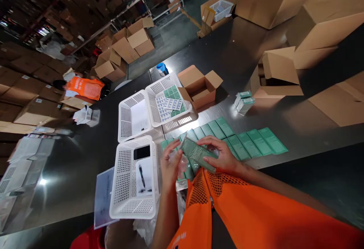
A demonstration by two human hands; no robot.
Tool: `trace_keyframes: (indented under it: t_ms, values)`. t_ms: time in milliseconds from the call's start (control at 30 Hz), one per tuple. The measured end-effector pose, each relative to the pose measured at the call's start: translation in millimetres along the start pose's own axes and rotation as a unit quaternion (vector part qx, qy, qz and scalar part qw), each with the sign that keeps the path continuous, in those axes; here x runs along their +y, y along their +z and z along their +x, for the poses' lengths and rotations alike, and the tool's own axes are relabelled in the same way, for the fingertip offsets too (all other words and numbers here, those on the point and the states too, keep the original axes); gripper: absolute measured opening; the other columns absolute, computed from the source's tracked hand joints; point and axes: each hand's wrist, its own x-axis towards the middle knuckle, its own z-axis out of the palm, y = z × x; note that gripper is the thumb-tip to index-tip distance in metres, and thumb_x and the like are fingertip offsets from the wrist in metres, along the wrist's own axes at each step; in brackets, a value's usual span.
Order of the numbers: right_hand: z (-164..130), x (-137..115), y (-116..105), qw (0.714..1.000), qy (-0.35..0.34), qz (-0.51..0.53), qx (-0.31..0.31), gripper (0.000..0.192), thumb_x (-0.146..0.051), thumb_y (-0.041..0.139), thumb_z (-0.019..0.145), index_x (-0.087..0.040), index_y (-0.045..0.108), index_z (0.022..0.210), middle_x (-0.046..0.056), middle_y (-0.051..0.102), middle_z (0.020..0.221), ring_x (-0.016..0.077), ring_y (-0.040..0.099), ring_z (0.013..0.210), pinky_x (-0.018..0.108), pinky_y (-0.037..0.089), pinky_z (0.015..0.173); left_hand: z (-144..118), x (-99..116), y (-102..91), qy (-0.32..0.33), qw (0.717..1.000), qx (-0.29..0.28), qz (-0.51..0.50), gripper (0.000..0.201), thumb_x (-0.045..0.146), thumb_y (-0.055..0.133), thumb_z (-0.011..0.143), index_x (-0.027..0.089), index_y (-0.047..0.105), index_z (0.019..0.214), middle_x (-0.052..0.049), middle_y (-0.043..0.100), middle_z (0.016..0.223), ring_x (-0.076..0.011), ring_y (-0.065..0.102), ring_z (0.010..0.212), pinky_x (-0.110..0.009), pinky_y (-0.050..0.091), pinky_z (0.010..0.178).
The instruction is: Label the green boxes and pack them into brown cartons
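Both hands hold one green box (pixel 198 154) wrapped in clear film, just above the near edge of the dark table (pixel 241 63). The right hand (pixel 223 158) is closed around the box's right end, fingers curled over its top. The left hand (pixel 170 162) pinches the left end and the loose film there. Directly beyond the hands lies a row of green boxes (pixel 250 141). Left of the hands stands a white basket (pixel 133 177) with a pen (pixel 141 176) inside.

Both hands (pixel 196 158) together (fingers curled)
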Motion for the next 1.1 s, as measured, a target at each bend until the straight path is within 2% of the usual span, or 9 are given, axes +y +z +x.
trace_keyframes:
  t_ms: [100,233,367,500,633,800,867,967,1100]
  values:
    - [-2,-1,-1,0.999,-0.007,0.011,-0.030,0.036,-0.019,0.073,0.074,-0.024,0.073,0.109,0.009,0.072,0.107,0.0240,0.069,0.096,0.031,0.055,0.070,3,1,-10.1,0.012,0.998,-0.025,0.063,0.017,0.037,0.078,0.079,0.020,0.075,0.081,-0.008,0.074,0.102,-0.0242,0.066,0.104,-0.036,0.048,0.097]
    - [-2,0,-5,0.999,0.018,0.032,-0.028,0.030,-0.025,0.073,0.078,-0.023,0.074,0.108,0.009,0.072,0.107,0.0238,0.068,0.096,0.032,0.054,0.074,0,-4,-16.3,-0.024,0.999,0.025,-0.039,0.027,0.041,0.081,0.076,0.020,0.065,0.075,-0.004,0.071,0.093,-0.0204,0.066,0.092,-0.031,0.050,0.083]
    - [0,1,-9,0.990,0.102,0.101,-0.010,0.033,-0.045,0.076,0.079,-0.021,0.077,0.101,0.009,0.070,0.098,0.0205,0.065,0.082,0.030,0.051,0.067,-2,-5,-16.5,-0.024,0.987,0.064,-0.143,0.040,0.045,0.085,0.070,0.021,0.053,0.073,0.005,0.054,0.070,-0.0106,0.050,0.063,-0.021,0.043,0.060]
    - [2,1,-6,0.977,0.136,0.163,-0.005,0.040,-0.056,0.078,0.075,-0.023,0.079,0.098,0.006,0.068,0.092,0.0192,0.062,0.078,0.031,0.049,0.067,2,-7,-12.9,-0.028,0.983,0.050,-0.172,0.049,0.056,0.081,0.071,0.023,0.046,0.071,0.005,0.040,0.067,-0.0109,0.042,0.057,-0.023,0.039,0.054]
    - [2,1,-9,0.986,0.083,0.142,0.004,0.036,-0.053,0.076,0.078,-0.023,0.079,0.097,0.007,0.068,0.091,0.0203,0.063,0.079,0.032,0.050,0.067,7,-3,-23.8,-0.044,0.994,0.009,-0.101,0.049,0.068,0.071,0.075,0.022,0.055,0.072,0.003,0.045,0.067,-0.0130,0.042,0.057,-0.025,0.038,0.053]
    - [0,-2,-16,0.998,-0.004,0.050,-0.029,0.024,-0.040,0.074,0.083,-0.023,0.077,0.100,0.009,0.071,0.095,0.0226,0.068,0.085,0.036,0.056,0.075,11,17,-42.1,0.031,0.988,-0.097,0.113,0.031,0.050,0.082,0.073,0.022,0.077,0.086,-0.007,0.066,0.094,-0.0246,0.059,0.096,-0.032,0.045,0.084]
    - [1,-5,-16,0.998,-0.045,0.012,-0.052,0.021,-0.030,0.073,0.083,-0.025,0.076,0.103,0.008,0.071,0.096,0.0218,0.070,0.086,0.036,0.057,0.077,11,21,-43.2,0.054,0.976,-0.135,0.162,0.023,0.043,0.082,0.073,0.022,0.076,0.078,-0.005,0.066,0.088,-0.0231,0.059,0.090,-0.032,0.044,0.082]
    - [3,-9,-15,0.988,-0.117,-0.031,-0.094,0.030,-0.020,0.069,0.082,-0.025,0.073,0.111,0.008,0.070,0.098,0.0204,0.070,0.087,0.032,0.058,0.076,9,20,-42.4,-0.020,0.981,-0.151,0.117,0.025,0.040,0.079,0.077,0.019,0.069,0.068,-0.003,0.063,0.072,-0.0164,0.056,0.069,-0.027,0.042,0.066]
    - [5,-12,-18,0.977,-0.151,-0.065,-0.134,0.041,-0.017,0.065,0.081,-0.024,0.066,0.122,0.010,0.069,0.104,0.0212,0.069,0.094,0.031,0.058,0.079,3,15,-42.2,-0.169,0.977,-0.122,-0.046,0.030,0.037,0.085,0.070,0.018,0.061,0.072,0.001,0.063,0.069,-0.0110,0.050,0.055,-0.023,0.039,0.054]
